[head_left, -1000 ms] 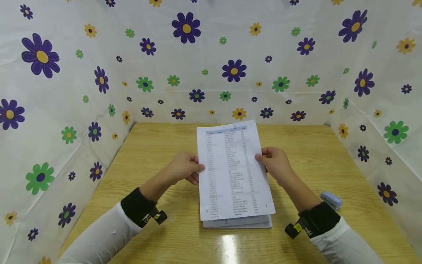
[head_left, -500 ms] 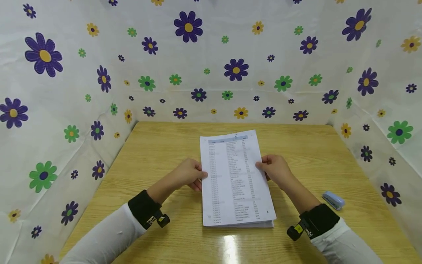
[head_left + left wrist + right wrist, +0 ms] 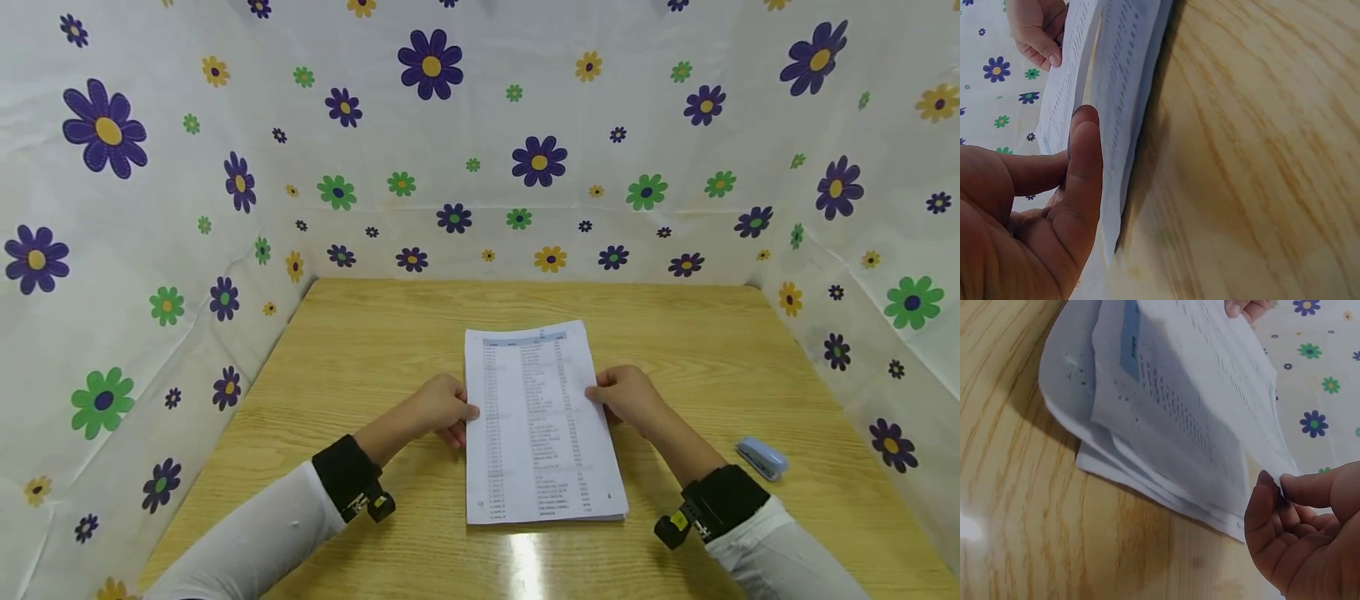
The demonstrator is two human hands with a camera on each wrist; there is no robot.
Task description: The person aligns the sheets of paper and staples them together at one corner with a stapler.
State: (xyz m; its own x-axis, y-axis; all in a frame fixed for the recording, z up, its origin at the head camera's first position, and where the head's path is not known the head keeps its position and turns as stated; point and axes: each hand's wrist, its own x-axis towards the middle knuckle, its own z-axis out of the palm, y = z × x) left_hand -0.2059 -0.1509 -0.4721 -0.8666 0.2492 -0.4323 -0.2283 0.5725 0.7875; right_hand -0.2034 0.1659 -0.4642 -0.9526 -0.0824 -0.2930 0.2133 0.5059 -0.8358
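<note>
Printed paper [image 3: 536, 433] is over other papers [image 3: 1163, 428] on the counter [image 3: 375, 342]; your left hand [image 3: 442, 408] pinches one long edge, and your right hand [image 3: 628, 400] also pinches the opposite one.

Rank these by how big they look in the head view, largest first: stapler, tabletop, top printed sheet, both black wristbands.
1. Tabletop
2. Top printed sheet
3. Left black wristband and right black wristband: too alike to rank
4. Stapler
</note>
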